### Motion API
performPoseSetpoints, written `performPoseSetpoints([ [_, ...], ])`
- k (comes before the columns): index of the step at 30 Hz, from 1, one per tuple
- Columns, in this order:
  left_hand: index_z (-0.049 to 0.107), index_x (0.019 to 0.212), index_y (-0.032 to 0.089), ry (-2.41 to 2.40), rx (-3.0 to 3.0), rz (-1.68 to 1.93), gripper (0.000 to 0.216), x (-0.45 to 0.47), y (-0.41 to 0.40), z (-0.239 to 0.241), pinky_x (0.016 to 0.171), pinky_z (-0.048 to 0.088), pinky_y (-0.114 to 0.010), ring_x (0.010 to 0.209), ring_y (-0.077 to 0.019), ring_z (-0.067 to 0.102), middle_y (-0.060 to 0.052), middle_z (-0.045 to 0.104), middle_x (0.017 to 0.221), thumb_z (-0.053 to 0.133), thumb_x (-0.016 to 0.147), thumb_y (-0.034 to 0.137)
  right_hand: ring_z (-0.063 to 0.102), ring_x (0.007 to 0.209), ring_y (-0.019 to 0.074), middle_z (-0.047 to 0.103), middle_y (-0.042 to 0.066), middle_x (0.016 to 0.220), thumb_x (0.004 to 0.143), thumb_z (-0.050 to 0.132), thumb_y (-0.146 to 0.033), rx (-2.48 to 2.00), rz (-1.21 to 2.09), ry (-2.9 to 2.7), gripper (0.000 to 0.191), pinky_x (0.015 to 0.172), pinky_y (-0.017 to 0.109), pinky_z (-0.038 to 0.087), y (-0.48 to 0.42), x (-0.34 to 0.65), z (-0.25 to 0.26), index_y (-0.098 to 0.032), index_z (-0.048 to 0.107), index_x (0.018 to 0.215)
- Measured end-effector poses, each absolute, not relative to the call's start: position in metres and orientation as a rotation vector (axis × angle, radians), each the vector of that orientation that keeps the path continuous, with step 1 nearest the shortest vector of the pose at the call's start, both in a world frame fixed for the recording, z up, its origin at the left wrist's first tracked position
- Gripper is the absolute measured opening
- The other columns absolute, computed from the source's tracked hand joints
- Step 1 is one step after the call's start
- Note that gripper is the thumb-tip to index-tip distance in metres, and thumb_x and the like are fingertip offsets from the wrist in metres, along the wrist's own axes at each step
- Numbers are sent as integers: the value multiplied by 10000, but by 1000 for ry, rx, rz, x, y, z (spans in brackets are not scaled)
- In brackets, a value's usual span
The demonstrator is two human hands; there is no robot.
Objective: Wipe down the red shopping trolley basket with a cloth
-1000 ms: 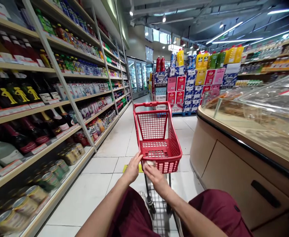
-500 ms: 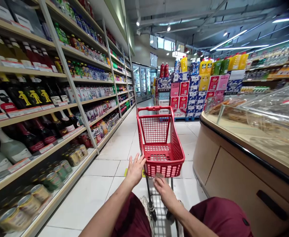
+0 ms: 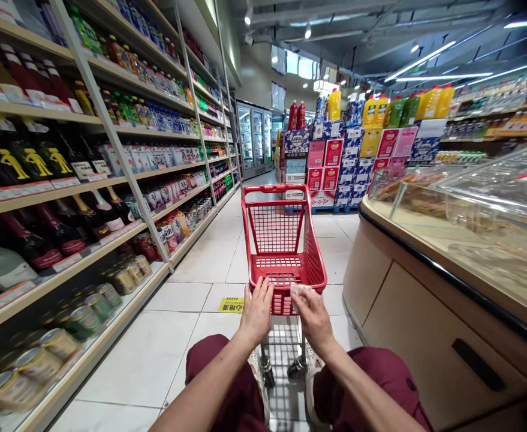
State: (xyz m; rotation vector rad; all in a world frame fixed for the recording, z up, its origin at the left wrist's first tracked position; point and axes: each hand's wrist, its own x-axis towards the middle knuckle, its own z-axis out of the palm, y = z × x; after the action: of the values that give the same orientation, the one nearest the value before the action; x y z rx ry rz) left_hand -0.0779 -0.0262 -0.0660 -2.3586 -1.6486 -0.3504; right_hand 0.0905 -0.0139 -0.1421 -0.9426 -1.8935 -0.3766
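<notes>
A red plastic basket [image 3: 316, 252] sits on a metal-framed trolley in front of my knees, its near rim facing me. My left hand [image 3: 256, 312] is open, with outstretched fingers lying at the near rim, left of its middle. My right hand [image 3: 316, 318] is closed on a small crumpled whitish tissue [image 3: 300, 291] at the near right part of the rim. It may be a cloth; the fingers hide part of it. Nothing lies inside the basket. The trolley's lower wire rack [image 3: 285, 354] shows between my legs.
Shelves of bottles and cans [image 3: 123, 270] run along the left. A curved counter [image 3: 393, 288] with a glass top stands close on the right. Stacked drink cartons [image 3: 330, 162] block the aisle ahead. A yellow floor sticker [image 3: 231, 305] lies left of the trolley.
My right hand has risen from below the basket's front to its near rim with the tissue. My left hand has shifted from the left corner further onto the rim.
</notes>
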Motion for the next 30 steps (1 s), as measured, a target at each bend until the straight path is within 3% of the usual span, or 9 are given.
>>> performPoseSetpoints([
  [5, 277, 1337, 118, -1531, -2449, -315, 641, -55, -36, -73, 1066, 101, -529, 1346, -224, 58, -95, 223, 1444, 396, 708, 91, 521, 965, 188, 588, 84, 969, 809, 401, -48, -953, -332, -2065, 315, 747, 316, 500, -14, 101, -148, -199, 611, 988],
  [10, 256, 1341, 122, -1498, -2487, -304, 652, -46, -41, -81, 1063, 103, -523, 1347, -211, 21, -94, 180, 1456, 386, 705, 64, 466, 1067, 211, 535, 103, 1077, 833, 387, -89, -976, -356, -1822, 323, 871, 395, 446, -7, 122, -138, -197, 580, 1070],
  [15, 198, 1361, 134, -1419, -2571, -268, 696, -41, -43, -88, 1070, 91, -504, 1347, -191, -2, -72, 180, 1458, 387, 695, 61, 516, 917, 172, 560, 67, 960, 823, 373, -72, -987, -295, -1965, 314, 738, 291, 499, -9, 137, -150, -216, 615, 960],
  [21, 213, 1357, 112, -1492, -2537, -282, 705, -43, -44, -90, 1068, 75, -514, 1346, -208, -10, -90, 159, 1460, 394, 678, 57, 472, 1012, 206, 517, 89, 1051, 827, 400, -118, -1044, -346, -1741, 293, 850, 386, 456, -1, 154, -147, -208, 603, 1018],
  [26, 237, 1350, 126, -1473, -2519, -333, 708, -47, -45, -85, 1072, 103, -499, 1347, -204, 11, -82, 186, 1454, 401, 665, 50, 508, 876, 172, 552, 61, 958, 832, 361, -109, -1063, -247, -1954, 303, 701, 284, 495, -3, 151, -150, -225, 619, 941],
  [30, 229, 1353, 110, -1575, -2408, -422, 708, -57, -41, -77, 1069, 121, -500, 1346, -215, 32, -95, 170, 1456, 384, 667, 24, 481, 1000, 200, 522, 85, 1045, 844, 383, -159, -1045, -260, -1821, 277, 821, 353, 464, -4, 146, -146, -217, 600, 1008],
])
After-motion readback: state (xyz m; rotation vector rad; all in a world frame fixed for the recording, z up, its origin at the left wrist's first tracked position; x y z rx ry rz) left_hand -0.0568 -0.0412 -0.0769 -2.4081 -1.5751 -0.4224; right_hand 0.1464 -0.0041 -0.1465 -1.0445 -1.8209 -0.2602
